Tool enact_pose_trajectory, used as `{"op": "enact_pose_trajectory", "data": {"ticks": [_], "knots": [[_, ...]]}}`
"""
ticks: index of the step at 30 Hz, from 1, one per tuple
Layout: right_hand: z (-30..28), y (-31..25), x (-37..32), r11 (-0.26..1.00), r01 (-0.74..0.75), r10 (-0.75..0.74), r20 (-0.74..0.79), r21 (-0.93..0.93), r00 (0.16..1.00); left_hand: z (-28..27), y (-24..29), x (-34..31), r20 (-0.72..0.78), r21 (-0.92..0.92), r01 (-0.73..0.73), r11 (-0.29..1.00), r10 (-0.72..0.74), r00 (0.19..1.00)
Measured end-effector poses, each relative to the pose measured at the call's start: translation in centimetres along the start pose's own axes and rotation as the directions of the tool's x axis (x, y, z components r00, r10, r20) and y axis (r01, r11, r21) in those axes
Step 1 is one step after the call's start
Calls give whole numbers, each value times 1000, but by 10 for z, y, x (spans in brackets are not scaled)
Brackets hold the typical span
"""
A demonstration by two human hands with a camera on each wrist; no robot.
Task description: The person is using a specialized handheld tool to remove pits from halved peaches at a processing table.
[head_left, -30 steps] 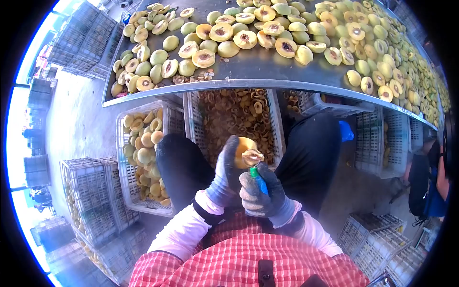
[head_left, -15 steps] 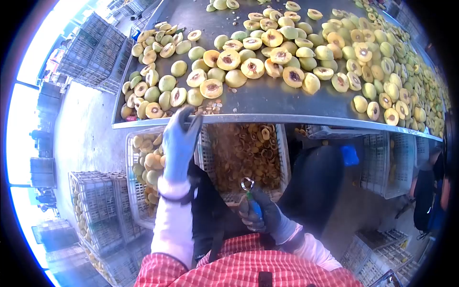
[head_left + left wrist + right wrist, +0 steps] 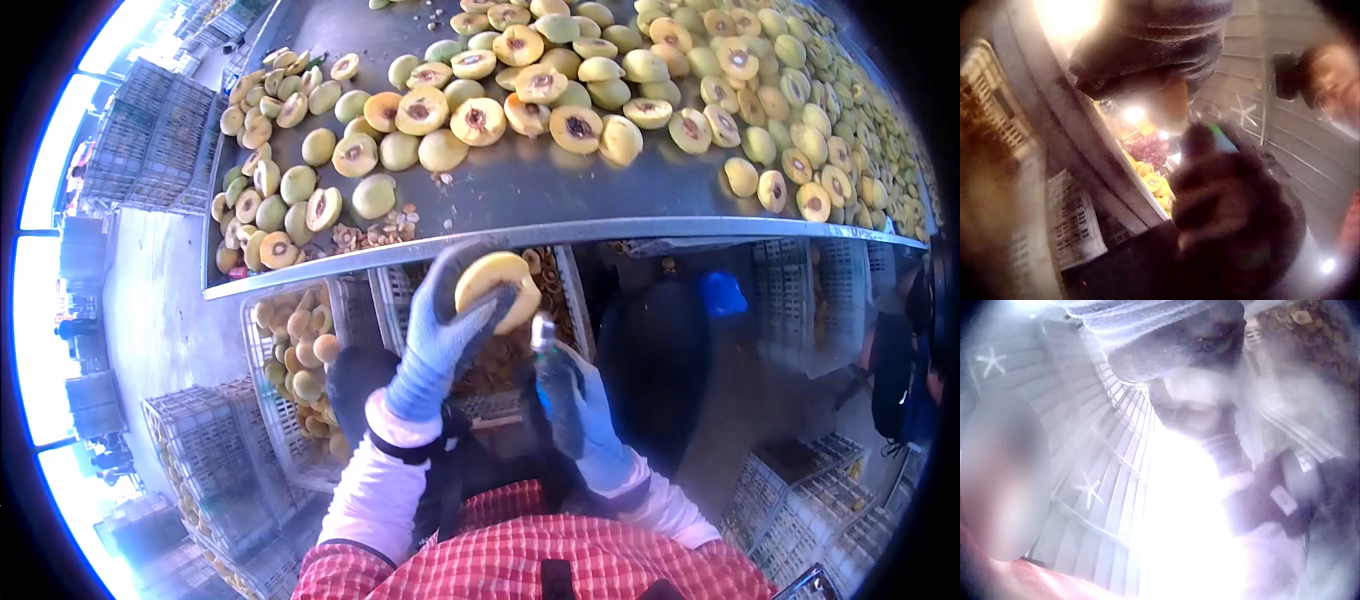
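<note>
My gloved left hand (image 3: 430,335) holds a yellow peach half (image 3: 492,272), its thumb across the near side, above the crate between the knees. Just right of it, my gloved right hand (image 3: 588,405) grips a pitting tool (image 3: 543,332) with a blue-green handle, its metal tip pointing up close to the peach. In the dim left wrist view, the right hand (image 3: 1235,212) is curled round the handle below the left hand (image 3: 1154,50). Glare washes out much of the right wrist view, where the right hand (image 3: 1179,347) shows at the top.
A metal table (image 3: 600,190) carries many peach halves (image 3: 478,122), with pit fragments (image 3: 375,232) near its front edge. Below stand a crate (image 3: 575,310) of scraps and, at left, a crate (image 3: 255,350) of peach halves. Stacked crates (image 3: 215,440) stand further left.
The left hand held a peach half at the tool, then reached left to the table edge, fingers spread. Now it is back by the right hand with a peach half. The right hand kept the tool.
</note>
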State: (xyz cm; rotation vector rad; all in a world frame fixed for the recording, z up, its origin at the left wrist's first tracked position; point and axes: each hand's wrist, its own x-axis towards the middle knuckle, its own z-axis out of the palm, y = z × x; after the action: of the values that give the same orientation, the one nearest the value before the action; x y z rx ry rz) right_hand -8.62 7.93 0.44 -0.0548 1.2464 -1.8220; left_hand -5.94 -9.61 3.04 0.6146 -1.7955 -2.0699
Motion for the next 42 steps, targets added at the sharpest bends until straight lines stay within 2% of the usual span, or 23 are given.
{"op": "enact_pose_trajectory", "data": {"ticks": [1,3,6,9,11,12,18,21,24,26,28,29,30,32,33,34,35,36,37,38,40,41,42], "knots": [[3,1,3,988,51,-56,-36,-143,998,10,-1,-12,-1,-50,64,997,-64,998],[7,-3,3,911,199,-194,50,-362,980,27,-2,-31,-40,-130,84,988,-90,995],[11,-5,-5,798,252,-257,68,-548,964,35,-24,-49,-169,-22,-12,1000,8,986],[11,10,-6,791,361,-376,73,-494,924,43,-29,-62,-282,204,-140,969,195,939],[15,11,-10,816,352,-369,56,-459,928,46,-28,-66,-366,-26,-122,992,104,925],[15,12,-12,827,347,-364,48,-441,930,46,-25,-68,-371,11,-131,991,126,920],[11,20,-21,808,318,-312,98,-496,945,44,-20,-72,-330,51,-156,986,164,930],[3,28,-27,896,267,-240,120,-355,963,41,-22,-74,-265,104,-155,982,177,948],[2,41,-35,902,305,-303,56,-305,951,39,-25,-71,-156,232,-192,954,231,960],[2,36,-41,644,557,-544,198,-524,815,38,-23,-69,-71,256,-204,945,229,971],[1,24,-48,909,375,-317,281,-182,906,32,-20,-65,45,301,-254,919,252,967],[-3,17,-51,960,-132,13,432,249,902,29,-17,-65,86,255,-217,942,201,976],[-6,13,-52,596,-635,205,673,490,711,27,-12,-65,127,212,-178,961,153,980],[-4,15,-53,399,-752,209,746,525,632,25,-11,-64,219,189,-187,964,144,965],[-2,16,-53,292,-798,200,782,528,590,32,-4,-71,167,35,72,997,-76,983],[0,17,-51,253,-809,189,793,530,579,36,-5,-76,129,13,83,996,-84,988],[-1,22,-50,261,-810,137,810,525,570,38,-7,-80,90,-8,95,995,-93,992],[-3,29,-46,272,-810,83,826,519,557,36,-18,-82,72,121,-46,992,38,997],[-3,33,-45,281,-810,31,839,515,544,38,-27,-88,-24,-132,75,988,-78,997],[-3,31,-42,325,-797,-25,847,509,531,30,-53,-96,-123,-174,99,980,-121,985],[-5,33,-37,322,-795,23,835,515,550,18,-57,-103,-253,-444,163,881,-298,920],[-8,34,-34,326,-790,43,826,520,562,11,-47,-109,-458,-399,61,915,-257,851],[-12,39,-33,304,-803,84,826,512,558,-7,-41,-115,-523,-266,-136,954,-25,852]]}}
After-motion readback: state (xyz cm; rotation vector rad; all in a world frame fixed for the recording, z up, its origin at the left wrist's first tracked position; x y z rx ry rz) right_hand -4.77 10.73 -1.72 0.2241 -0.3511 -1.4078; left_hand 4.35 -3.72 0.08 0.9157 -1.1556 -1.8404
